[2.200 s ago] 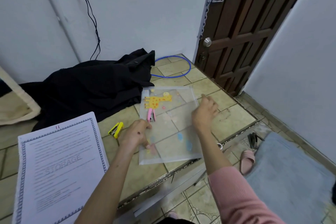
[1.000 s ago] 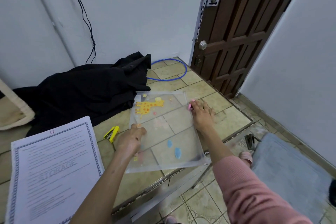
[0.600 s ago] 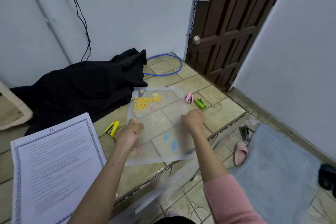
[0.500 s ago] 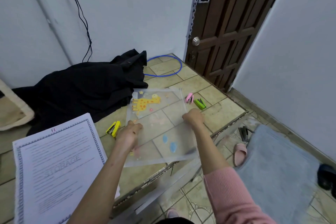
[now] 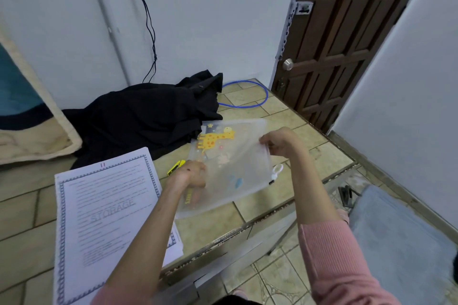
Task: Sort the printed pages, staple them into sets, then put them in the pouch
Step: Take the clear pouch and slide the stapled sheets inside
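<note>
**Pouch held in both hands above the tiled ledge**

We note the left hand [image 5: 189, 177] curled round the pouch's [image 5: 230, 166] near-left edge and the right hand [image 5: 280, 142] pinching its right edge by the zip side; a white pull ring [image 5: 277, 171] dangles below. The pouch sits tilted above the tiles. The printed pages [image 5: 104, 210] lie left of it on the ledge [image 5: 250, 205]; a yellow stapler [image 5: 176, 167] shows between them. Black cloth [image 5: 148, 116] lies behind.

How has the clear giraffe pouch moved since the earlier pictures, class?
Yes. Then it lay flat on the tiled floor; now the left hand and right hand grip the pouch at opposite edges and lift it, tilted, off the tiles.
</note>
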`<action>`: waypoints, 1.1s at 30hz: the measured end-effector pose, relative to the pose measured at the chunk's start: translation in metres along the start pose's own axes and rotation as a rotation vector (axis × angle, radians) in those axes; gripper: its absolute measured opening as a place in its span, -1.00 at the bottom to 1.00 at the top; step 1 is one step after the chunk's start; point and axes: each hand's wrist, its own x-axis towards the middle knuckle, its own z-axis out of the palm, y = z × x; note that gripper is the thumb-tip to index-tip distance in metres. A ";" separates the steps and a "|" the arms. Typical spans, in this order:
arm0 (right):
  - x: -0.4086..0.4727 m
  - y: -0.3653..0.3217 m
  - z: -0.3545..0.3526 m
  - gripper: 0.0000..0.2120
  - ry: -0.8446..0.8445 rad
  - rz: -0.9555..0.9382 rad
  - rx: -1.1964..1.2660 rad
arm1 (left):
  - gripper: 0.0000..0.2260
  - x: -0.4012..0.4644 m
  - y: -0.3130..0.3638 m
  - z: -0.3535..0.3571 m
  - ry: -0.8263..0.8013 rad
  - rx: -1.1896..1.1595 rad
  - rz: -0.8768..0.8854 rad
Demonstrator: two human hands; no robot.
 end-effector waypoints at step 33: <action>-0.072 -0.040 -0.004 -0.78 -0.455 -0.292 0.452 | -0.76 -0.030 -0.042 -0.025 0.289 -1.496 -0.090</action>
